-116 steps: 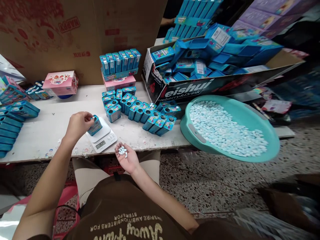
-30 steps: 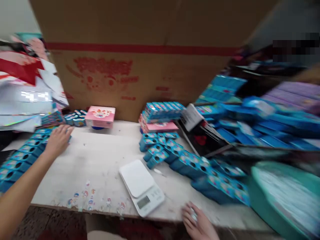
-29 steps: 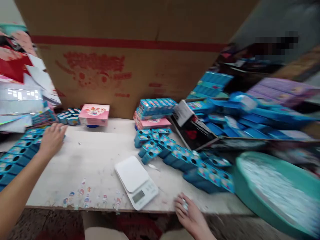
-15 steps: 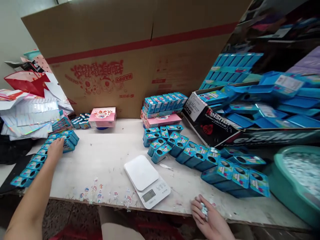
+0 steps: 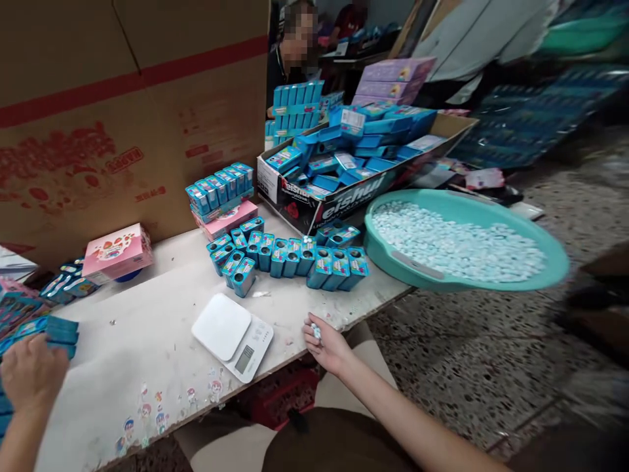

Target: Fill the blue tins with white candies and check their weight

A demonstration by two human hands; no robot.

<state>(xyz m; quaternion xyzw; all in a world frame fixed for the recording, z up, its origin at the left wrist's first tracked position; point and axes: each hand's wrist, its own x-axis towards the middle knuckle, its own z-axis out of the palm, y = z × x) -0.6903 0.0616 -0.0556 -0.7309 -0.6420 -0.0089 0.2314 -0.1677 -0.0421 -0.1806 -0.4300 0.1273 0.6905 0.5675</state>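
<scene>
My left hand [image 5: 33, 372] is at the left edge of the view, its fingers bent over a blue candy box in the row of blue candy boxes [image 5: 63, 328]; the fingertips are partly hidden. My right hand [image 5: 328, 347] is palm up over the table's front edge, fingers curled around several small pale candies [image 5: 316, 332]. Between the hands lies a white kitchen scale [image 5: 223, 328] with a bare platform. Behind the scale and to its right stand more blue candy boxes [image 5: 292, 255], upright, with round holes on top. White candies sit on one box top.
A teal basin [image 5: 417, 272] full of pale candies stands at the right end of the table. Behind are a black carton [image 5: 339, 203] of blue boxes and a large cardboard sheet [image 5: 162, 98]. A pink box [image 5: 118, 252] stands back left. A person [image 5: 295, 46] sits beyond.
My view has swung right, bringing the whole basin into sight. My left hand stays by the left row of boxes, and my right hand still holds the candies near the table edge.
</scene>
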